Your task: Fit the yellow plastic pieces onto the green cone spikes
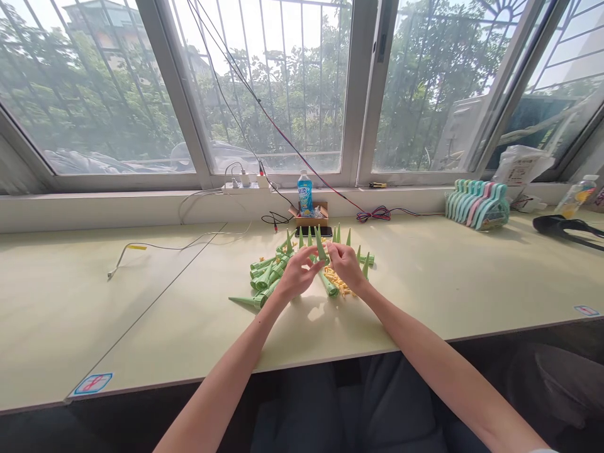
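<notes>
In front of me my left hand (pixel 298 272) grips a green plastic cone (pixel 320 245), its pointed tip upward. My right hand (pixel 346 264) is closed in a pinch against the cone's right side; what its fingertips hold, if anything, is too small to make out. Under the hands lies another green cone (pixel 329 284), wide end toward me. Small yellow pegs (pixel 336 283) form a loose heap partly hidden by my right hand. More green cones (pixel 264 275) lie piled to the left, and several stand upright behind the hands.
Behind the cones are a dark phone (pixel 302 231) and a small cardboard box (pixel 311 220) with a blue-labelled bottle (pixel 304 194). A white cable (pixel 155 246) crosses the left tabletop. Pastel hangers (pixel 479 204) stand at right, near a black strap (pixel 566 226). The table edge (pixel 330 363) is close to me.
</notes>
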The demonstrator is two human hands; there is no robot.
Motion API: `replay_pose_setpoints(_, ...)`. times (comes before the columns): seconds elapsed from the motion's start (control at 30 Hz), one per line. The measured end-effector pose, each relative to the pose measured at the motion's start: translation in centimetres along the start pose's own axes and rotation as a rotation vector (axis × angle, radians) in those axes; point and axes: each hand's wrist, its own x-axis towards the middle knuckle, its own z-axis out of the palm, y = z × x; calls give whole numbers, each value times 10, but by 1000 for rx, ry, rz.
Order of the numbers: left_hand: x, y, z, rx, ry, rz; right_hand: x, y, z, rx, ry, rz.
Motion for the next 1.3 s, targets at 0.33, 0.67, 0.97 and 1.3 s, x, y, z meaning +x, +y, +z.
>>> replay_pose_setpoints(0.33, 3, -7, 4, 75, 140, 21, 1, 5, 3, 17, 29, 0)
replay_pose_setpoints(0.67, 4, 5, 1, -292, 55, -299, -2, 1, 1, -110, 50, -86)
replay_pose_setpoints(0.97, 2, 9, -4, -494, -18, -361, -4, 1, 2, -155, -20, -107)
replay_pose_setpoints(1.3, 1, 10, -3, -391, -17, -266, -3, 3, 2, -118, -44, -84)
